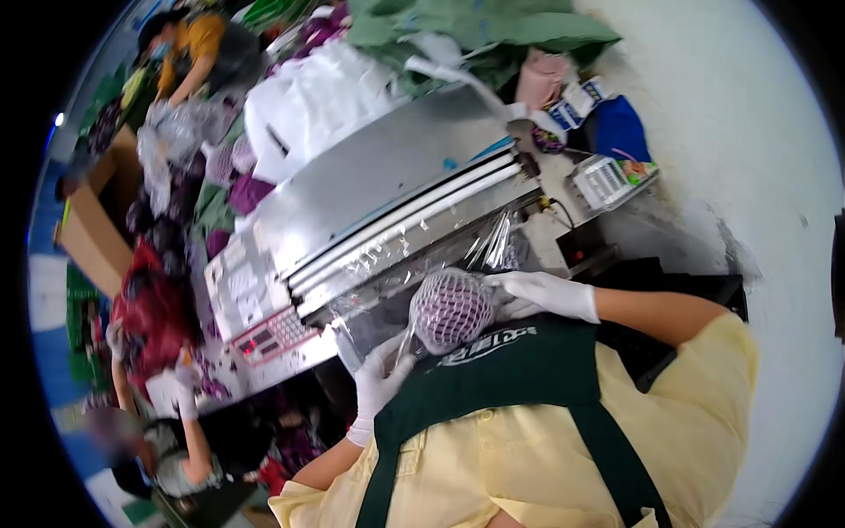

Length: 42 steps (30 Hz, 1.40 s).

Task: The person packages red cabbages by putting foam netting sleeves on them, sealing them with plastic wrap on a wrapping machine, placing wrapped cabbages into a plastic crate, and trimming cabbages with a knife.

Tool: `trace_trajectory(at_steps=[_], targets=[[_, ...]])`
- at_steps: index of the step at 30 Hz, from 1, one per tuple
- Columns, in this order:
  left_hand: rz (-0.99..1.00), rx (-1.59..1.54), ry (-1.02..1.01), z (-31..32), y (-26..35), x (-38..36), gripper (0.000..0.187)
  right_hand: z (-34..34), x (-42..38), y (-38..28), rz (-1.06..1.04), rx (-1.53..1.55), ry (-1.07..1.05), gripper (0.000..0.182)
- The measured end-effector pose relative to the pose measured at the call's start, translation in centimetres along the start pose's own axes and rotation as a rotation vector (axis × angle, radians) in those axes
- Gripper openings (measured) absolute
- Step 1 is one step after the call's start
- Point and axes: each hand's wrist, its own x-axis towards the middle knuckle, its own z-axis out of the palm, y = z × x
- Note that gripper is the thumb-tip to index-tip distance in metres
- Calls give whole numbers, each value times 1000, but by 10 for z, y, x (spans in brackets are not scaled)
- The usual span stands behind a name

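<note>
A round purple cabbage in a white foam net [452,310] is in front of my chest, with clear plastic film [495,249] around it. My gloved left hand [381,380] is closed at its lower left, pinching a gathered edge of the film. On the other side, my gloved right hand [544,296] is closed on the film, its fingertips against the cabbage's right side. Just beyond lies a wrapping machine [378,189] with a metal top, white sealing bars [409,227] and a red-framed keypad [271,338].
White sheeting [317,101] and green sacks [475,26] lie behind the machine. A pink mug [541,79] and a label roll box [609,182] stand at right. Netted cabbages [220,165] and a dark red bag [154,312] are left. Two co-workers [198,44] work on the left side.
</note>
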Motion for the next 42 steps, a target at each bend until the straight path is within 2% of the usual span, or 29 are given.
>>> trace_trajectory(at_steps=[1, 3, 4, 5, 7, 8, 9, 10, 12, 14, 15, 17, 18, 20, 21, 23, 24, 26, 29, 31, 32, 33, 35, 36, 37, 39, 40, 41, 42], targets=[[138, 305, 235, -1, -14, -15, 26, 5, -12, 5, -210, -470, 90, 41], [45, 371, 286, -5, -19, -28, 17, 18, -23, 19, -192, -569, 132, 34], [84, 71, 335, 5, -18, -26, 24, 17, -15, 38, -258, -606, 218, 27], [115, -63, 376, 11, -18, -21, 29, 23, -13, 35, -236, -222, 194, 23], [-16, -328, 480, 16, -2, -19, 31, 37, -16, 29, -159, 140, 317, 29], [-13, -554, 527, 18, -14, -14, 29, 37, -21, 16, -91, 131, 393, 32], [-138, -741, 527, 22, 12, -25, 28, 37, -24, 9, -15, 126, 472, 35], [-284, -747, 515, 22, 13, -37, 25, 23, -28, 22, 13, 210, 441, 32], [-573, -722, 499, 25, -10, -58, 26, 9, -34, 48, 242, 210, 415, 33], [-693, -724, 440, 34, -58, -67, 23, 1, -32, 87, 448, 108, 353, 31], [-726, -661, 329, 32, -100, -69, 21, -3, -22, 114, 398, 53, 330, 31], [-686, -324, 38, 53, -128, -55, 23, 12, 0, 141, 430, -144, 344, 29], [-566, -137, -105, 64, -94, -43, 22, 0, 37, 192, 205, -547, 184, 27], [551, 546, -509, 90, -158, -12, 30, -2, 75, 289, -261, -1005, -104, 25], [343, 891, -607, 104, -145, -26, 30, 16, 74, 273, -155, -919, -111, 26], [1101, 763, -112, 134, -185, -25, 24, 57, 53, 230, 118, -584, 8, 27], [734, 619, -162, 153, -193, -42, 30, 73, 44, 212, 180, -451, 47, 28], [208, 445, -169, 137, -153, -79, 35, 94, 30, 182, 194, -310, 89, 30], [386, 348, 278, 107, -72, -117, 20, 117, 16, 154, 149, -259, 113, 33], [697, 412, 641, 75, -45, -125, 17, 133, 10, 140, 118, -243, 126, 36], [823, 402, 751, 61, -34, -126, 18, 141, 7, 135, 102, -232, 134, 37], [977, 302, 746, 47, -25, -130, 17, 150, 6, 129, 82, -215, 126, 38], [885, -314, 261, 34, -9, -145, 16, 171, 0, 120, 50, -177, 113, 41], [512, -561, -120, 17, -3, -161, 16, 181, -1, 116, 37, -152, 95, 42], [522, -591, -120, 12, -10, -158, 16, 191, -1, 112, 17, -127, 62, 43], [171, -751, -231, -23, -6, -186, 16, 207, 15, 115, -18, -50, -84, 46], [175, -745, -258, -29, -35, -168, 22, 213, 22, 118, -50, 33, -169, 48], [170, -711, -208, -53, -40, -169, 18, 297, 1, 51, -6, 147, -223, 52], [216, -947, -193, -71, -42, -162, 13, 321, 5, 27, -220, 181, -222, 54]])
